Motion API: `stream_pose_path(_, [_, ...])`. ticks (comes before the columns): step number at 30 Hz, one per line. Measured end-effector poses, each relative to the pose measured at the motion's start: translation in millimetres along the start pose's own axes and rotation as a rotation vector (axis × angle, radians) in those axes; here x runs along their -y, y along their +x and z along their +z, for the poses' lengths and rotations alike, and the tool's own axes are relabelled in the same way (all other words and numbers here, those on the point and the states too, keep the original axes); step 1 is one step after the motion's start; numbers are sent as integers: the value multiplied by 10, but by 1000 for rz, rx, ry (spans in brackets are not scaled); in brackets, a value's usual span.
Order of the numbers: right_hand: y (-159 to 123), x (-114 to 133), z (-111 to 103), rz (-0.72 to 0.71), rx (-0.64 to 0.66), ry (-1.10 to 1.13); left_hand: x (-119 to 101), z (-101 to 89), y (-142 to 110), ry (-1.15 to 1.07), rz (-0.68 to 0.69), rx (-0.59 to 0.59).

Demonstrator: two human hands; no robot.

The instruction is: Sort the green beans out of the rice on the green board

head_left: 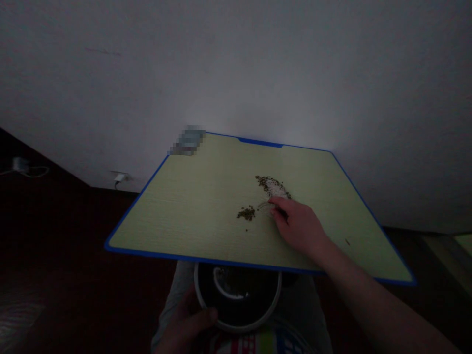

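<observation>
Grey trousers [177,284], multicoloured patterned top [265,343]

Just left of the right grip [300,223], dark bits [246,213] lie in the way; past them the worktop [177,211] gives a broad open lane to its left edge. Straight beyond the grip, pale grains [275,188] block a low pass, with free surface farther on up to the wall [258,73]. Rightward, only a thin sliver [347,242] interrupts the room. Toward the body, the right forearm [354,280] bars the near right, and the bowl [241,314] sits below the near edge.
</observation>
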State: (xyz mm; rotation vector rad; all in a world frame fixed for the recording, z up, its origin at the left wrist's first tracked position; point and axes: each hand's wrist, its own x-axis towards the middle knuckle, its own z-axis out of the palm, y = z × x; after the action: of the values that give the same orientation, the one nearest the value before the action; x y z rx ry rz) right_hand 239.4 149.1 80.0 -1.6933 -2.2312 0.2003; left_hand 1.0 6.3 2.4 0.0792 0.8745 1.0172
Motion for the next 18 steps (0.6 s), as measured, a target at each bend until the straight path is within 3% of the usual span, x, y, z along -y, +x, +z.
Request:
stream_pose_path(7, [-133, -2, -55, -107, 62, 90, 30, -42, 19, 15, -3, -35])
stream_pose_path(18, [-50, 80, 30, 43, -5, 62, 36, -99, 35, 23, 5, 14])
